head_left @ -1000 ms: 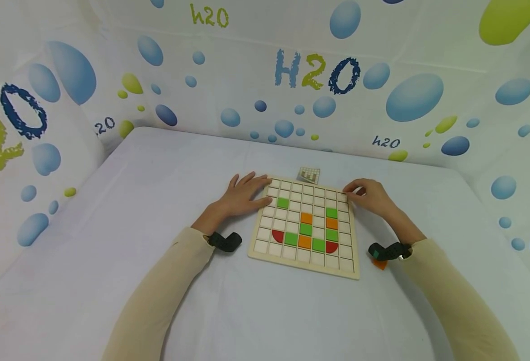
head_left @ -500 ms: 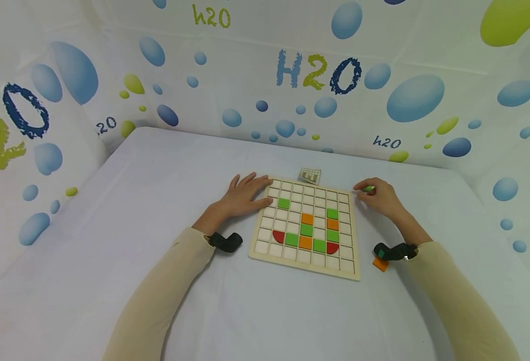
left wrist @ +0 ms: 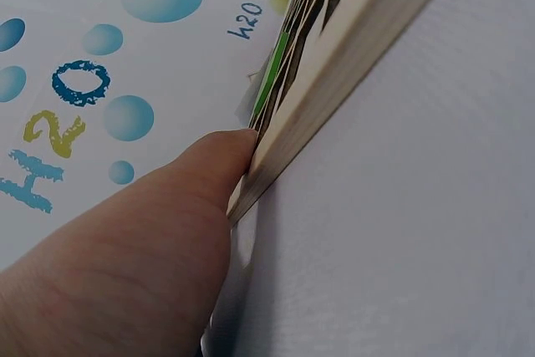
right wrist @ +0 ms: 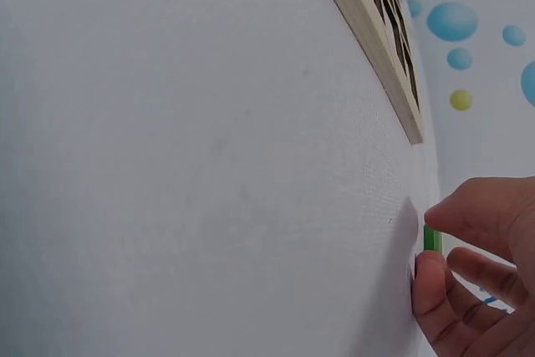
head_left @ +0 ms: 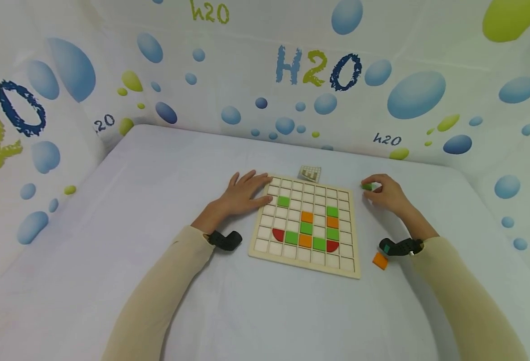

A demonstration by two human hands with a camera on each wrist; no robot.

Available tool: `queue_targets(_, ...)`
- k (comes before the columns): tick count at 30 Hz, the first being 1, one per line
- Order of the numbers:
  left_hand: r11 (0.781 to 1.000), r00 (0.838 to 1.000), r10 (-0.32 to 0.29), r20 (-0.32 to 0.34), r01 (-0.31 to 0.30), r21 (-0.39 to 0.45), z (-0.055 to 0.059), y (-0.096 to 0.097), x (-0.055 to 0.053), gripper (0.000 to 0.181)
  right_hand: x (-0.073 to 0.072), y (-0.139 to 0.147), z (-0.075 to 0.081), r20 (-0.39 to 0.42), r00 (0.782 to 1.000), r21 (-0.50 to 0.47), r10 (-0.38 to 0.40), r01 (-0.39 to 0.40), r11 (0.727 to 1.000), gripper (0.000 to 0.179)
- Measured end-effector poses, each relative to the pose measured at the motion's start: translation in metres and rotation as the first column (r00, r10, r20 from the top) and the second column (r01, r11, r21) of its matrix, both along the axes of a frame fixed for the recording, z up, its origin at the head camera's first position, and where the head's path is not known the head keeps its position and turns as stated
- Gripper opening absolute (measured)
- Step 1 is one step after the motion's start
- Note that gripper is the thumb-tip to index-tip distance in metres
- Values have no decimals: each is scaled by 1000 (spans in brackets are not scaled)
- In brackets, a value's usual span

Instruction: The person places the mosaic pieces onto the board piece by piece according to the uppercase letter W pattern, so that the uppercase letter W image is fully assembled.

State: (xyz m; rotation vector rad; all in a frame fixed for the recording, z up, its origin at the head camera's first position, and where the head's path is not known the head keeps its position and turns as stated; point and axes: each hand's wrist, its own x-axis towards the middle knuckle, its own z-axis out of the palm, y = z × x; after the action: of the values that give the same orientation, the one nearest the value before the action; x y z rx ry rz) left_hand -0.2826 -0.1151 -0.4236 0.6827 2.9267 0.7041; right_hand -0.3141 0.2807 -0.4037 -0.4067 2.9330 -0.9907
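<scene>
A square wooden grid board (head_left: pixel 274 256) lies on the white table, its cells mostly pale. Green, orange and red tiles fill several of them, including a lone green tile (head_left: pixel 284 201) at the upper left. My left hand (head_left: pixel 241 196) rests on the board's left edge with fingers spread; in the left wrist view its thumb (left wrist: pixel 219 160) lies against the wooden rim. Beyond the board's upper right corner, my right hand (head_left: pixel 387 193) pinches a green tile (right wrist: pixel 432 238) between thumb and fingers, close over the table.
An orange tile (head_left: pixel 380 260) lies on the table right of the board, near the right wrist's black camera (head_left: pixel 400 246). A small card with a grid pattern (head_left: pixel 310 173) sits just behind the board's far edge. A cloth with printed bubbles (head_left: pixel 228 65) hangs behind the table.
My right hand has moved right, from the board's upper right corner to the table beside it, with the green tile in its fingers. My left hand and the board have stayed put.
</scene>
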Motion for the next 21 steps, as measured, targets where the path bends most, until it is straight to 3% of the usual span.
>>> queue_targets(7, 1000, 1000, -5, 3, 5, 1, 2, 0, 0, 65, 0, 1, 2, 32, 999, 47, -18, 16, 999, 36)
queue_targets(21, 1000, 1000, 1, 27, -1, 1, 6, -1, 1, 66, -2, -5, 1, 33, 999, 46, -33, 32, 998, 31)
